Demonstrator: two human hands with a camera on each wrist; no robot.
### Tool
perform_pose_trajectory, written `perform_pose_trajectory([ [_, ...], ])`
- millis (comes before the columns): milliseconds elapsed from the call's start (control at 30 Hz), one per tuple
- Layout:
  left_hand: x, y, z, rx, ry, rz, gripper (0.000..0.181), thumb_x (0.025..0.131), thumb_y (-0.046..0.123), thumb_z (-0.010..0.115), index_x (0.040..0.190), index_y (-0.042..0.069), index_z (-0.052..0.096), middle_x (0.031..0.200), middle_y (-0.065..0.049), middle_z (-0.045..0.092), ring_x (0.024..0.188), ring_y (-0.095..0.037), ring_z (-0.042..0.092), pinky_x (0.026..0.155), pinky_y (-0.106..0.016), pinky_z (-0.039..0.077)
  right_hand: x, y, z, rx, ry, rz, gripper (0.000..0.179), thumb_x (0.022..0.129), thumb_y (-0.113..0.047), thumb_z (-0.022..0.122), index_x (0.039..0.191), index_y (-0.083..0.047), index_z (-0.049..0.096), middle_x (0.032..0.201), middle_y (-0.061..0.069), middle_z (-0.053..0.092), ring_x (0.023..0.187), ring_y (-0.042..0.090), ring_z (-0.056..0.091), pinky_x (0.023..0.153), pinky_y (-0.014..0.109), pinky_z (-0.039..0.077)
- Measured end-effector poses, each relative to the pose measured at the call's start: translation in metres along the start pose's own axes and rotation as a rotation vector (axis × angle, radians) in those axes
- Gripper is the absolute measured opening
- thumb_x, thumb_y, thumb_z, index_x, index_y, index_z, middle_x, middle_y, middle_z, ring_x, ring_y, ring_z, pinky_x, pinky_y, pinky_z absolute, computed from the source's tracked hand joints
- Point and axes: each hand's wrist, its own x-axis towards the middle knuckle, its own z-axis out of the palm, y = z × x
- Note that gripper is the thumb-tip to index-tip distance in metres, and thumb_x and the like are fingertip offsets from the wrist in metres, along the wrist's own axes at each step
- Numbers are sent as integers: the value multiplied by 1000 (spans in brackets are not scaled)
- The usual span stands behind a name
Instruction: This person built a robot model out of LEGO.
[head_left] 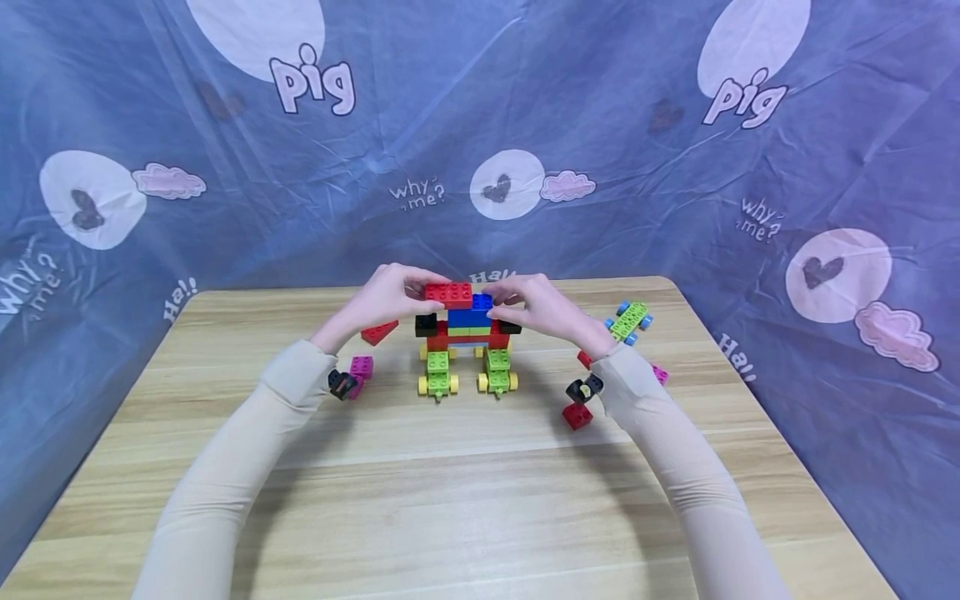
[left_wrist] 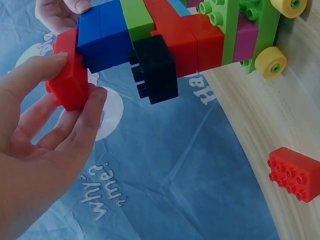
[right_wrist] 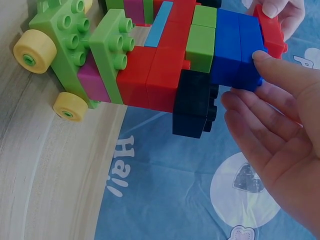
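Note:
My left hand [head_left: 390, 293] pinches a red brick [head_left: 448, 295] between thumb and fingers, right at the left part of the blue top. With thumb and fingers on opposite sides, my right hand [head_left: 538, 305] holds the stacked blue bricks [right_wrist: 236, 47] at their right end. Beneath them the build continues with light green bricks [right_wrist: 202, 45], red bricks [right_wrist: 150, 80] and a black brick [left_wrist: 157, 70] jutting out at each side. Purple bricks [right_wrist: 95, 80] and green wheeled bases [head_left: 438, 375] with yellow wheels carry it on the table.
Left of the build lie a red brick [head_left: 379, 332] and purple bricks [head_left: 362, 367]. On the right are a red brick [head_left: 577, 416], a green base with blue wheels [head_left: 630, 322] and a purple piece [head_left: 660, 375]. A blue printed cloth [head_left: 480, 100] hangs behind the table [head_left: 480, 508].

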Motion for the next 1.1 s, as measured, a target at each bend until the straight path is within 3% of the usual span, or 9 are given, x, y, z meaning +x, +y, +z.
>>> perform_pose_trajectory([
  [233,1,2,-2,31,-8,13,41,86,21,77,125,11,70,116,-12,74,96,-25,74,84,-36,60,0,0,0,0,6,-10,39,92,-18,70,127,-1,65,115,16,73,104,27,71,93,41,59],
  [333,3,3,-2,54,-10,28,40,86,21,77,124,11,70,112,-12,75,86,-22,73,78,-32,57,0,0,0,5,5,-9,39,93,-18,70,127,0,65,115,16,73,105,27,71,93,42,59],
  [700,4,7,-2,105,-17,71,40,83,16,77,122,8,71,92,-10,69,61,-13,50,56,-20,37,0,-2,0,4,-7,18,39,93,-19,70,128,-1,65,117,16,73,106,28,71,94,42,59],
  [900,6,7,-1,150,-24,98,41,83,16,76,122,7,71,90,-10,68,58,-12,47,54,-21,35,1,0,0,8,-8,21,40,93,-18,70,127,0,65,117,17,72,106,28,71,94,42,59],
  [1100,8,5,-2,143,-20,86,40,83,17,76,121,8,71,91,-10,69,59,-13,48,55,-22,36,0,0,1,16,-3,12,39,93,-18,70,127,-1,65,116,16,73,105,27,71,93,41,59],
])
